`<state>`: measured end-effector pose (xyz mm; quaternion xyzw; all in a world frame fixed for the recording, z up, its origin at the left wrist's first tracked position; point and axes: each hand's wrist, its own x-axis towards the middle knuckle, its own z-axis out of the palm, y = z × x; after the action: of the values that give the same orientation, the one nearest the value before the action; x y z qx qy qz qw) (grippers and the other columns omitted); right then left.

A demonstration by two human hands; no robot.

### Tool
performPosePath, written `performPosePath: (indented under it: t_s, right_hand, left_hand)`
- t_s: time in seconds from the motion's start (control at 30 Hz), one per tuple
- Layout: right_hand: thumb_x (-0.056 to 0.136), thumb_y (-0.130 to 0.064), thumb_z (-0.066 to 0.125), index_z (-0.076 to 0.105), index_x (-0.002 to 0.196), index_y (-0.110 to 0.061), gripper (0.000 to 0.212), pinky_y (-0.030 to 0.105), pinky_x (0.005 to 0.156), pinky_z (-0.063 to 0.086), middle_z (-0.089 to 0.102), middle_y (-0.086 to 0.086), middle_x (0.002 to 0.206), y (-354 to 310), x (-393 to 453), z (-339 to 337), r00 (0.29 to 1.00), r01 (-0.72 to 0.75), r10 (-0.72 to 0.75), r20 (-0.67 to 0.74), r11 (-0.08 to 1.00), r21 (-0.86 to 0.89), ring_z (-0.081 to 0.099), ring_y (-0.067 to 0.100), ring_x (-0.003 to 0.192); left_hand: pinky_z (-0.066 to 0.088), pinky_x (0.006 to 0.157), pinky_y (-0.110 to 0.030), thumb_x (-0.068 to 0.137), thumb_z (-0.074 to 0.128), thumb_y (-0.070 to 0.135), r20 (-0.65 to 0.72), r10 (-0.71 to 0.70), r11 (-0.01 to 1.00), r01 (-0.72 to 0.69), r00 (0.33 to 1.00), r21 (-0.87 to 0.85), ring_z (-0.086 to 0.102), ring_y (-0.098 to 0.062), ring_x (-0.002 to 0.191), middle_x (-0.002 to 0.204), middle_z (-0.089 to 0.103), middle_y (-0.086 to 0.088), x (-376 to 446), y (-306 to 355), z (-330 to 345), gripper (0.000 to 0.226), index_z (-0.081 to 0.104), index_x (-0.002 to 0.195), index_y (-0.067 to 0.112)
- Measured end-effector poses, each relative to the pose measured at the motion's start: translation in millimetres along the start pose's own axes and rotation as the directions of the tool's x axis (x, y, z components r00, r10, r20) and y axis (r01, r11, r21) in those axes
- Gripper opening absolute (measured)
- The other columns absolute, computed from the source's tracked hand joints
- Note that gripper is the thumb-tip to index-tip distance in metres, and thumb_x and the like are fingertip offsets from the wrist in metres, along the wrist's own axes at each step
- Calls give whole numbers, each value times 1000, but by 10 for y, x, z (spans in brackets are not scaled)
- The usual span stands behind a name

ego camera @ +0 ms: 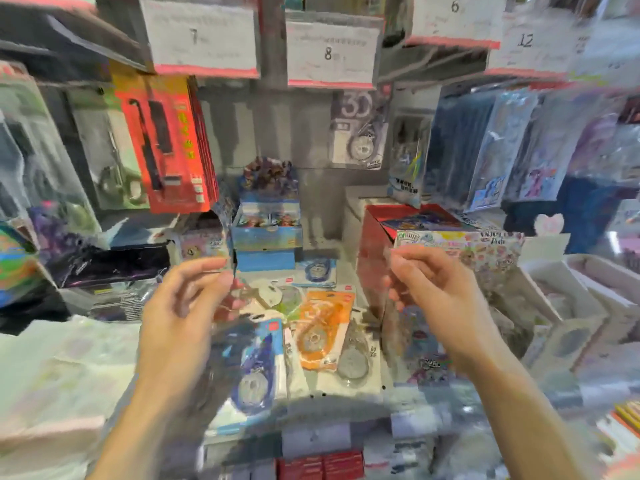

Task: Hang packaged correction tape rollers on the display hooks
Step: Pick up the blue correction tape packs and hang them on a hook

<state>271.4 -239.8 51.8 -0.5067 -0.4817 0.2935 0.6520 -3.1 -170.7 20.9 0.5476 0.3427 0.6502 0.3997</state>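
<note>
Blurred clear pack (221,251) seemingly pinched, left hand (183,306) raised; right hand (436,299) grip unclear.

My left hand (194,299) and right hand (436,292) are raised over the bench (346,386), fingers curled; blur hides whether they pinch anything. Between them lie correction tape packs: orange (320,329) at 6 o'clock, blue (256,372) at 7. A hung pack (360,136) sits at 12, below price card 8 (330,51).
</note>
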Motion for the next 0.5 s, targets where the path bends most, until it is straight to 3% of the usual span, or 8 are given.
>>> performPosePath:
  t_s: [0.2, 0.37, 0.43, 0.5]
  right_hand:
    - [102, -9, 63, 70, 101, -11, 8, 16, 50, 50, 73, -1, 67, 37, 13, 666, 1000, -21, 21, -1, 998, -52, 63, 8, 54]
    - [100, -14, 66, 73, 101, -17, 7, 16, 55, 52, 75, 0, 72, 213, 47, 914, 1000, -28, 29, 5, 988, -153, 67, 10, 59]
    - [99, -21, 68, 73, 102, -21, 6, 14, 60, 53, 75, 5, 76, 327, 100, 959, 999, -26, 33, 26, 966, -258, 68, 9, 63]
    - [99, -22, 68, 73, 102, -22, 5, 14, 62, 53, 76, 10, 82, 456, 191, 988, 998, -36, 49, 33, 946, -322, 67, 5, 64]
  left_hand:
    - [58, 63, -21, 96, 65, 6, 27, -62, 998, 62, 998, 1, 69, -8, 65, 82, 78, -3, 241, 15, -580, 17, 70, 102, 21]
    - [53, 60, -10, 96, 67, 11, 53, -128, 987, 122, 990, 106, 70, -4, 64, 83, 77, -2, 316, -23, -813, 13, 70, 105, 20]
    - [55, 61, -15, 96, 68, 9, 112, -159, 974, 137, 981, 182, 70, -8, 65, 81, 76, -1, 379, -81, -824, 15, 69, 105, 21]
    - [59, 67, -34, 96, 67, 9, 175, -200, 943, 141, 964, 301, 69, -21, 71, 79, 74, 4, 469, -175, -778, 19, 67, 104, 26]
